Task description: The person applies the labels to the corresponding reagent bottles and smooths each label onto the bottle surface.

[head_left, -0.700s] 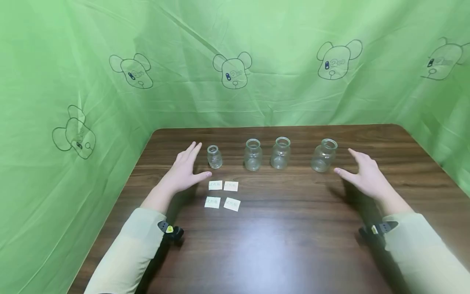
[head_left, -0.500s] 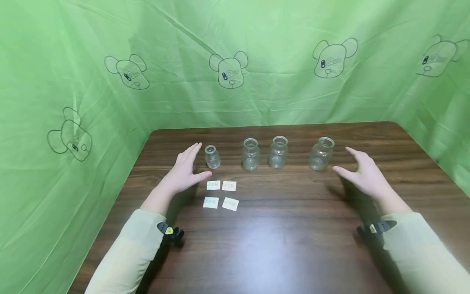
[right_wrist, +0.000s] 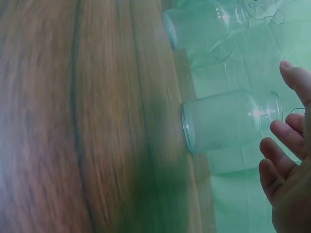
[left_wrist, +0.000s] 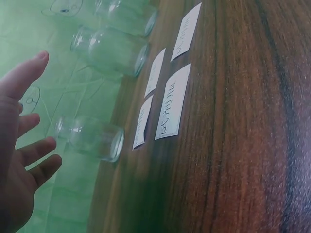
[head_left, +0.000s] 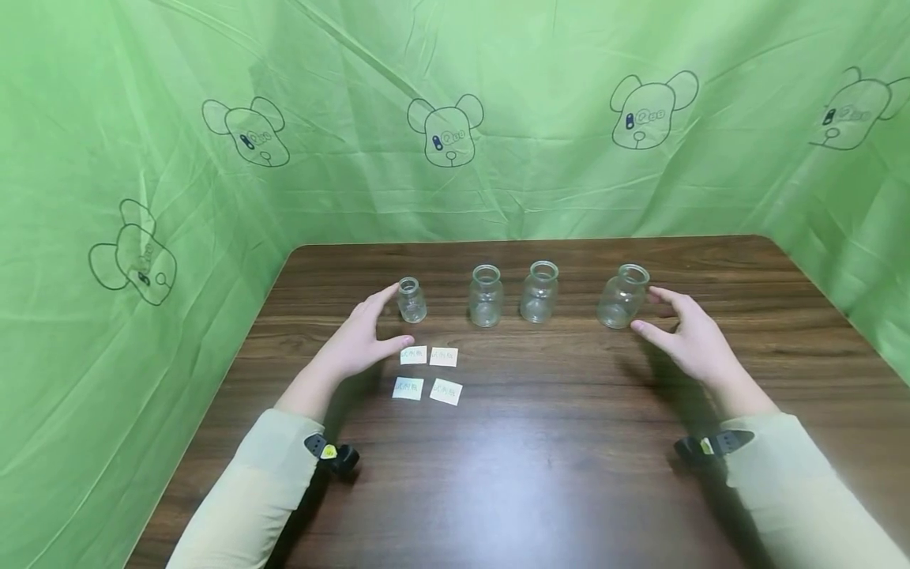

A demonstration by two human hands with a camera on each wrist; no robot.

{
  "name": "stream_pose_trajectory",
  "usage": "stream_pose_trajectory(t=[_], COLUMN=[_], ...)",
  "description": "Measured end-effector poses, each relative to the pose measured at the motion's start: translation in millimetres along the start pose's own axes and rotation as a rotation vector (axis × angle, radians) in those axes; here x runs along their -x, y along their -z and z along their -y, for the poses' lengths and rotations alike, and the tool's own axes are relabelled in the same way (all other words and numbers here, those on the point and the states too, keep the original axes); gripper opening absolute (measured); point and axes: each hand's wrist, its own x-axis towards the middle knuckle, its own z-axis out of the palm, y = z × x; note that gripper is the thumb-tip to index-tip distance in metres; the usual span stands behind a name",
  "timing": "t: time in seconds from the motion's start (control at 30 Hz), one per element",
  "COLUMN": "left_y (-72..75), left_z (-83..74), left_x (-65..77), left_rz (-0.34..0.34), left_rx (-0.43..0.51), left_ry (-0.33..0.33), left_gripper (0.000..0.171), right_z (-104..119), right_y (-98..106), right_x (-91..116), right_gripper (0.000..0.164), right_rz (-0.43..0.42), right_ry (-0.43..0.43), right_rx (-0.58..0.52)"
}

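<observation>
My left hand (head_left: 359, 340) hovers with spread, relaxed fingers beside the small glass bottle (head_left: 411, 301) at the left, holding nothing. Its thumb overlaps the edge of a white paper label (head_left: 414, 356) in the head view. My right hand (head_left: 686, 332) is near the rightmost glass bottle (head_left: 622, 297), thumb and fingers apart, fingertips close to the glass. In the right wrist view that bottle (right_wrist: 228, 119) stands upright beside the fingers. Two more clear bottles, one left (head_left: 486, 297) and one right (head_left: 539, 293), stand between the hands. None of the bottles shows a lid.
Several white labels with handwriting lie on the brown wooden table (head_left: 498, 474), including a tilted one (head_left: 445, 392) nearest the front. A green curtain (head_left: 526, 182) with bear drawings hangs behind the table and along its sides.
My right hand has moved left, closer to the rightmost bottle. My left hand has shifted slightly right, its fingers nearer the small bottle. The bottles and labels remain in place.
</observation>
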Motion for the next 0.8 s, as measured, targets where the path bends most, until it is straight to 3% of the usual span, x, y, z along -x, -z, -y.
stream_pose_trajectory(t=[0.3,0.8], left_y=[-6.9,-20.1], left_z=[1.2,8.2], left_x=[0.6,0.2], left_rz=[0.033,0.064], left_rx=[0.059,0.055], left_ry=[0.019,0.062], left_gripper=[0.072,0.061], right_z=[4.3,13.0], right_y=[-13.1,-40.2], right_x=[-0.6,-6.9], right_gripper=[0.057,0.054], right_rz=[0.029,0.114], right_ry=[0.008,0.009], right_rx=[-0.029,-0.053])
